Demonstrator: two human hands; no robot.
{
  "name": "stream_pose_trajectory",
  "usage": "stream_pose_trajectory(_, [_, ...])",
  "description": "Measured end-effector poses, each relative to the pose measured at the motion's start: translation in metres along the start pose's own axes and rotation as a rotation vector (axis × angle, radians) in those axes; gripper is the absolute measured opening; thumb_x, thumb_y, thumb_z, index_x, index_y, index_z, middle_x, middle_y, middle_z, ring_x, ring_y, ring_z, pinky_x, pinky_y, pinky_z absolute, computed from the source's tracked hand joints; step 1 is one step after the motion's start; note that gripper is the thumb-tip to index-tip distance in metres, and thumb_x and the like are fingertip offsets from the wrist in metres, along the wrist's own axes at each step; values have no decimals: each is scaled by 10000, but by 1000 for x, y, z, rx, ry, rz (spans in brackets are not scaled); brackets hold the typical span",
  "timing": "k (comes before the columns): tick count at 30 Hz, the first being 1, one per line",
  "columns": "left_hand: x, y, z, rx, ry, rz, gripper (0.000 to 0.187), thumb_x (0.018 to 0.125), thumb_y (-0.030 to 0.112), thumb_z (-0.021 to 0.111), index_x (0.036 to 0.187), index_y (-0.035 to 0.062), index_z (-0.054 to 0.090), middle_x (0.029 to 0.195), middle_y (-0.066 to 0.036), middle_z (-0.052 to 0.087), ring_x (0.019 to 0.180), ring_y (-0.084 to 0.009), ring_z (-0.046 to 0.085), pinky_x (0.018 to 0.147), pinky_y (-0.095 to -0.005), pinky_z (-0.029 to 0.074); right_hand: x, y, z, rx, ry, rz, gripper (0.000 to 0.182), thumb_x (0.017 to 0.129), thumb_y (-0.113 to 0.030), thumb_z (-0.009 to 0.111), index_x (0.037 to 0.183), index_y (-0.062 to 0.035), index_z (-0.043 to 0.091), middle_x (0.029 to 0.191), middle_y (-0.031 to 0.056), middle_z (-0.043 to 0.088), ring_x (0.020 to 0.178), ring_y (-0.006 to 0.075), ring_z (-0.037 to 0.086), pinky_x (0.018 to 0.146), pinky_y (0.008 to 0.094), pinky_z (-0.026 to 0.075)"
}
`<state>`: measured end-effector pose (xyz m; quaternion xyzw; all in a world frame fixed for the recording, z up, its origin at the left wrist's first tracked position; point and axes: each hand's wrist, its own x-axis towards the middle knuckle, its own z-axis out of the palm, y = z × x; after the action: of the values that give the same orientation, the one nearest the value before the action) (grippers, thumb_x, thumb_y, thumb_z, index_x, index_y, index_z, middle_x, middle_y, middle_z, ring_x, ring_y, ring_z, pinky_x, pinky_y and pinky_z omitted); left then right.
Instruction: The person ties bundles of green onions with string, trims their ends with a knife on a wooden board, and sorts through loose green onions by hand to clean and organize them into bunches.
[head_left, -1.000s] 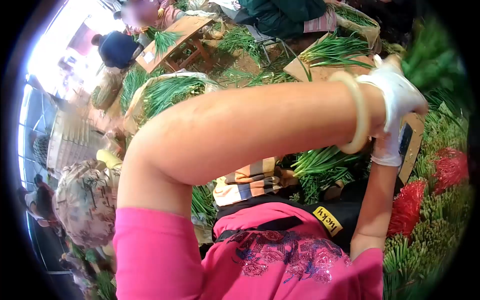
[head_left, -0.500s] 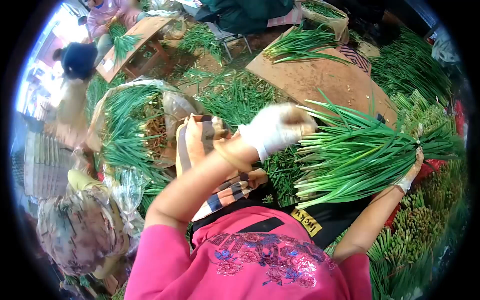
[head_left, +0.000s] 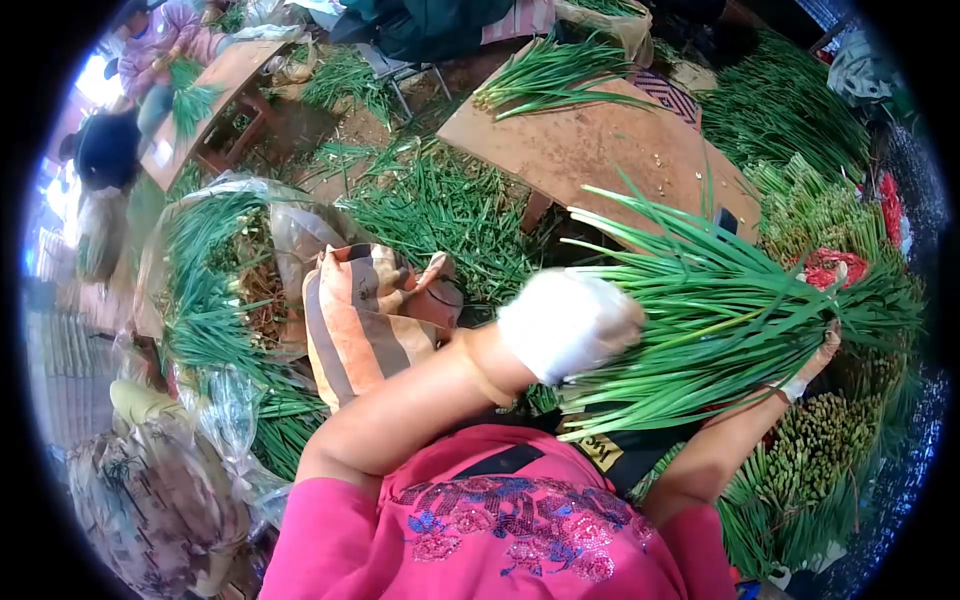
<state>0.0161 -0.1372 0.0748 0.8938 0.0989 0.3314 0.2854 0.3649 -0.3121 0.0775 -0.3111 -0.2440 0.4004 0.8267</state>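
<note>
A large bunch of chives (head_left: pixel 700 310), long green leaves with pale stalk ends, fans out sideways in front of me. My right hand (head_left: pixel 822 355) is closed around its leafy end at the right, the wrist wrapped in white. At the pale ends is my left hand (head_left: pixel 570 325), in a white glove with bare fingertips. Its fingers are curled and slightly blurred against the stalks, and whatever they pinch is hidden. Below the bunch, a dark cloth with a yellow label (head_left: pixel 602 452) covers my lap.
Ahead stands a wooden board (head_left: pixel 590 150) with another chive bunch (head_left: pixel 555 80) on it. Tied bundles (head_left: pixel 815 215) are piled at the right. Loose leaves (head_left: pixel 450 215) litter the floor. At left are a striped cloth (head_left: pixel 345 320), a plastic sack of chives (head_left: pixel 205 265) and other people.
My left hand has moved down and slightly right along the pale stalk ends. The view has shifted a little to the right; my right hand still grips the bunch.
</note>
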Motion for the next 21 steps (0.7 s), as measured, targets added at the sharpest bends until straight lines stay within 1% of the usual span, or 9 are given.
stream_pose_trajectory(8, [35, 26, 35, -77, 45, -10, 144, 800, 214, 633, 819, 76, 597, 718, -104, 563, 711, -295, 599, 622, -378, 481, -4, 15, 15, -132, -75, -36, 577, 841, -272, 543, 1364, -72, 404, 1177, 124, 571, 1209, 328, 455, 1056, 468, 329])
stream_pose_trajectory(10, [30, 13, 35, -584, 304, -33, 160, 846, 199, 623, 801, 50, 590, 778, -99, 609, 726, -255, 614, 685, -335, 491, -3, 26, 41, -10, -128, -90, 598, 844, -242, 525, 1394, -72, 363, 1188, 153, 568, 1210, 329, 456, 1030, 475, 358])
stream_pose_trajectory(11, [23, 14, 31, -1002, 247, -439, 168, 886, 186, 599, 818, 36, 564, 843, -99, 638, 769, -221, 617, 760, -320, 488, -4, 23, 38, -37, -49, -109, 598, 844, -234, 522, 1397, -74, 360, 1185, 155, 570, 1198, 327, 463, 1020, 475, 365])
stream_pose_trajectory(12, [18, 3, 18, -1502, 280, -530, 133, 893, 157, 582, 834, 49, 532, 773, -68, 607, 704, -209, 593, 709, -337, 501, -5, 19, 34, -68, 29, -128, 598, 845, -226, 518, 1401, -75, 356, 1183, 156, 573, 1187, 326, 471, 1011, 475, 373])
stream_pose_trajectory(14, [-5, -19, -13, -1857, 253, -653, 150, 885, 163, 580, 817, 61, 493, 576, 18, 431, 445, -76, 397, 410, -232, 378, 0, 6, 9, -94, -68, -138, 635, 853, -232, 519, 1442, -124, 309, 1222, 123, 561, 1144, 285, 498, 984, 441, 397])
stream_pose_trajectory(15, [-28, -46, -26, -1866, 87, -613, 160, 923, 190, 547, 841, 57, 513, 620, 46, 429, 487, -32, 372, 412, -178, 298, 0, -7, -7, -41, -99, -90, 618, 861, -258, 508, 1435, -121, 325, 1240, 124, 551, 1149, 278, 497, 985, 438, 397])
stream_pose_trajectory(17, [-64, -79, -38, -1158, 164, -877, 111, 907, 175, 571, 884, 67, 555, 643, 55, 462, 476, -23, 357, 403, -170, 283, -1, -30, -29, 9, -112, -56, 601, 869, -286, 497, 1425, -116, 345, 1258, 126, 539, 1154, 271, 497, 985, 435, 398])
stream_pose_trajectory(18, [-92, -113, -42, -677, -134, -1018, 152, 878, 212, 603, 875, 60, 595, 697, -15, 570, 539, -126, 519, 463, -256, 411, 0, -33, -26, -9, -85, -78, 599, 870, -289, 497, 1423, -114, 348, 1259, 126, 539, 1153, 271, 497, 985, 435, 398])
stream_pose_trajectory(21, [-92, -94, -54, 301, -564, -705, 314, 839, 371, 616, 930, 73, 648, 850, -135, 650, 811, -304, 633, 691, -397, 501, -1, -30, -1, -93, 13, -146, 593, 872, -299, 495, 1417, -109, 357, 1262, 125, 537, 1152, 271, 498, 984, 436, 398])
